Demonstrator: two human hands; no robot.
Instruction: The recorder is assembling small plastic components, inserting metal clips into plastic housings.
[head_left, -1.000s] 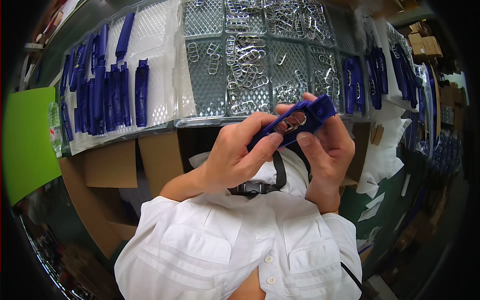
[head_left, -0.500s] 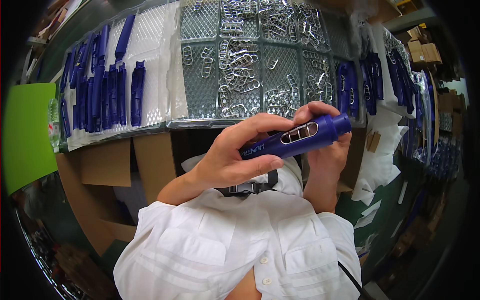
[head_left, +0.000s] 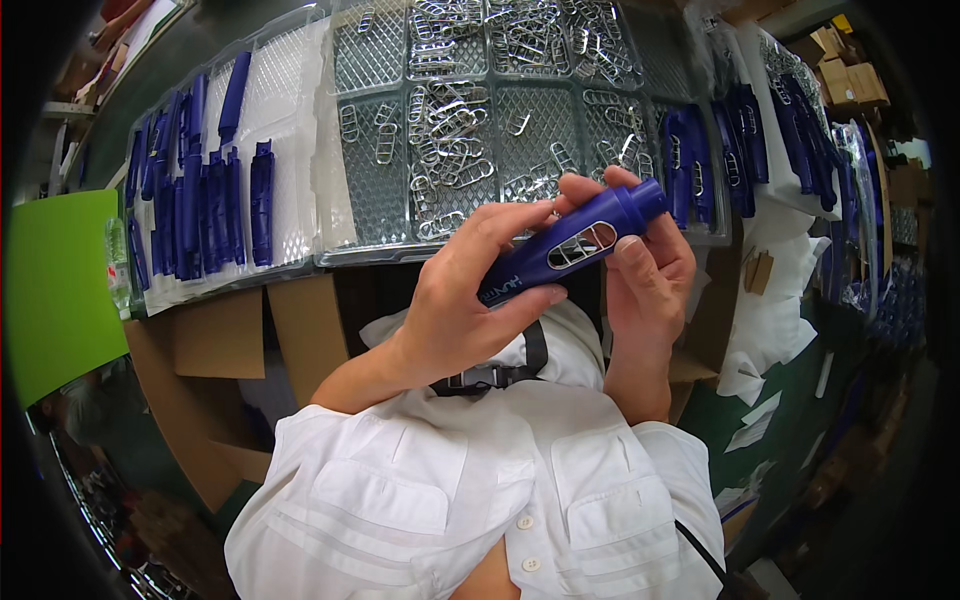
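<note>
Between my two hands is a blue plastic tube-shaped housing (head_left: 538,262), tilted with its narrower collared end up to the right. A silver slotted trim ring (head_left: 583,246) sits in the oval window on its side. My left hand (head_left: 455,272) wraps round the lower end, thumb along the near side. Around the collared end, my right hand (head_left: 650,270) has its thumb beside the window and its fingers behind the tube. Just beyond my hands, loose silver trim rings (head_left: 450,140) lie in a compartmented clear plastic tray (head_left: 375,245).
Blue half-shells (head_left: 262,200) lie in a tray at the left. More blue housings (head_left: 688,165) with silver rings fitted are at the right. An opened cardboard box (head_left: 215,340) stands below the table edge, near a plastic bottle (head_left: 117,270) and a bright green panel (head_left: 60,270).
My right thumb has come round to the near side of the housing, next to the window. The housing has shifted slightly left and tilts more steeply. My view has moved a little right.
</note>
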